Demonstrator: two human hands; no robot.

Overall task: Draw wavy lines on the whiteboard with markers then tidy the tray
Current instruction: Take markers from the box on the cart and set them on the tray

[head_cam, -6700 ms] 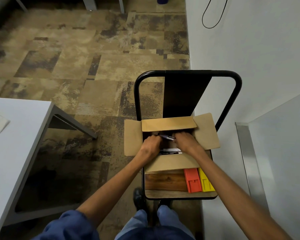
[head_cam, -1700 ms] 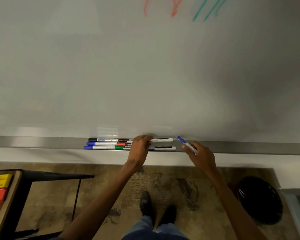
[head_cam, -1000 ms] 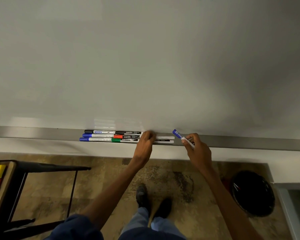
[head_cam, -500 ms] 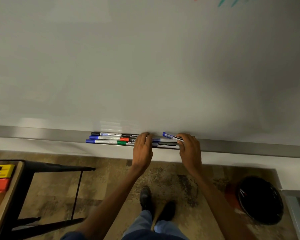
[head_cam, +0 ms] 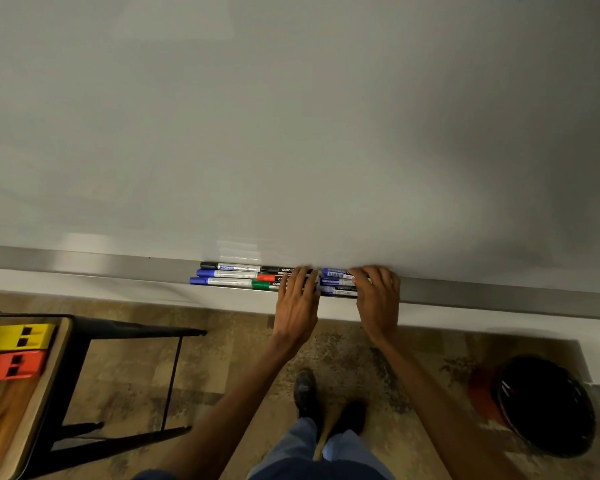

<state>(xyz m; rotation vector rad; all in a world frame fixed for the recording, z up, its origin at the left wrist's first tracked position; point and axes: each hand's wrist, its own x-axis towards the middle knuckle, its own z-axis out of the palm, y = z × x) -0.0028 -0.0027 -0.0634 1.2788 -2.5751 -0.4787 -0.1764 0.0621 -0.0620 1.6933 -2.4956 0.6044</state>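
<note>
The whiteboard (head_cam: 291, 133) fills the upper view, blank here. Along its lower edge runs the metal tray (head_cam: 84, 263). Several markers (head_cam: 236, 274) lie end to end in three rows in the tray, with black, blue, red and green caps. My left hand (head_cam: 297, 303) rests flat on the middle of the rows, fingers spread over them. My right hand (head_cam: 378, 299) curls over the right end of a blue marker (head_cam: 336, 273) that lies in the back row, and covers the ends of the two markers below it.
A wooden-topped black cart (head_cam: 32, 393) stands at the lower left with a yellow block (head_cam: 14, 336) and an orange block (head_cam: 11, 365) on it. A black bin (head_cam: 548, 407) sits on the carpet at the lower right. My shoes (head_cam: 326, 403) are below the tray.
My right hand has brought the blue marker down from a tilt to lie flat in the back row. My left hand has stayed on the markers, now flatter.
</note>
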